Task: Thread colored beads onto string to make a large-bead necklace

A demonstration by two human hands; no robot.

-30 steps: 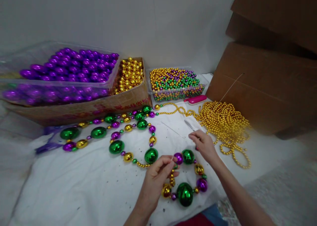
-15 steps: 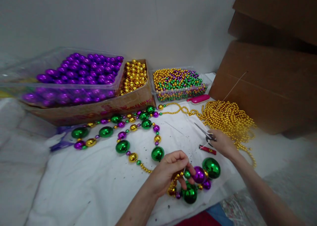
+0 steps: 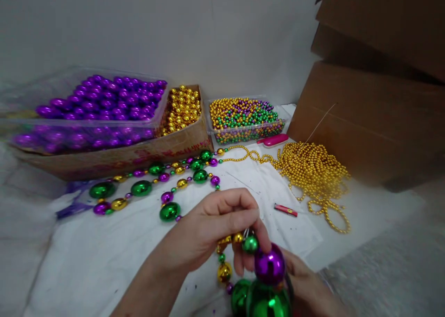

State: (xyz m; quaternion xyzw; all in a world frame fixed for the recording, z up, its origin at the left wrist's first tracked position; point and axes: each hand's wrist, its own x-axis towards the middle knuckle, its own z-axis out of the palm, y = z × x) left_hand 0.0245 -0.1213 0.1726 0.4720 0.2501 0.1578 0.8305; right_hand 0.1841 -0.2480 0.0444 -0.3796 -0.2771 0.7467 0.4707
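Observation:
My left hand (image 3: 208, 229) is raised near the camera, fingers pinched on a bead necklace (image 3: 174, 185) near a small green bead (image 3: 250, 244). A large purple bead (image 3: 269, 263) and a large green bead (image 3: 267, 303) hang just below the pinch. The rest of the necklace trails back across the white cloth (image 3: 121, 252). My right hand (image 3: 309, 284) sits low behind the big beads with its fingers mostly hidden. A dark handle edge shows at it, which looks like the scissors.
On the cloth are a red lighter (image 3: 285, 210) and a heap of gold bead strand (image 3: 313, 168) with a thin wire (image 3: 321, 122). Behind stand a tub of purple beads (image 3: 100, 99), a gold bead box (image 3: 182, 106), a mixed bead tub (image 3: 243, 115), a pink tool (image 3: 276, 140) and cardboard boxes (image 3: 375, 113).
My right hand reached to the scissors on the cloth, took them and came back under the beads. My left hand lifted the necklace end up towards the camera.

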